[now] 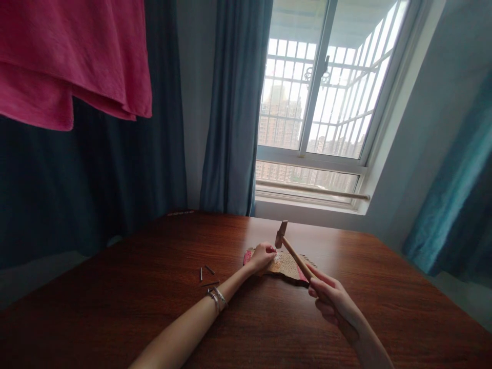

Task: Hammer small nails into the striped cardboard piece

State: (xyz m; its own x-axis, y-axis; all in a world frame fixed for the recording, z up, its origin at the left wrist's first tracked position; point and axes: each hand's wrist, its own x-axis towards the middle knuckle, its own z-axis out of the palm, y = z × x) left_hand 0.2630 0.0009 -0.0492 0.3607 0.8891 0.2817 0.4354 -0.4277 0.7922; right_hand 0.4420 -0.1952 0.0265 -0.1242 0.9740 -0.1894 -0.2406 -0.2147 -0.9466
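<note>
One view in play, and it's from the person's head, at the near side of the table (115, 312), facing forward and down across it to both far corners! The left hand (263, 257) and right hand (334, 298) reach in from below to middle range; beyond the far edge stands the window (315, 89).

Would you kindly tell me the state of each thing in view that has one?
Hammer: gripped by its handle in the right hand.
Board: lying on the table.
Left hand: fingers pinched at the board; whether holding anything is unclear.
Thin rods: three, lying loose.
Curtain: hanging beside the uncovered window.
Pink cloth: hanging.
Bracelets: worn on the left wrist.
</note>
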